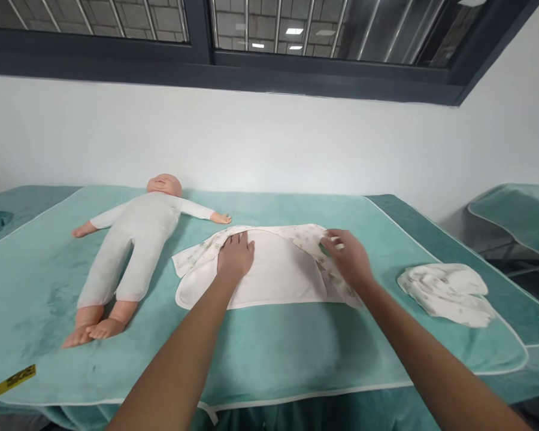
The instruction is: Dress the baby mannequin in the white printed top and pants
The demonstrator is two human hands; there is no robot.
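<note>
A white baby garment with a small print (pixel 278 269) lies spread on the green cover, its plain pale inner side facing up in the middle. My left hand (pixel 236 257) rests flat on its left part, fingers stretched toward the upper edge. At the upper right edge, my right hand (pixel 348 254) has its fingers curled around the printed fabric, thumb and fingertips close together. To the left, a baby doll (pixel 139 233) in a white body suit lies on its back with arms spread. The doll's near hand is just beyond the garment's upper left corner.
A folded bundle of white printed cloth (pixel 449 293) sits at the right. The green cover (pixel 296 353) has a pale-edged front border. A yellow strip (pixel 9 383) shows at the lower left. Behind stand a white wall (pixel 269 143) and a dark-framed window (pixel 233 75).
</note>
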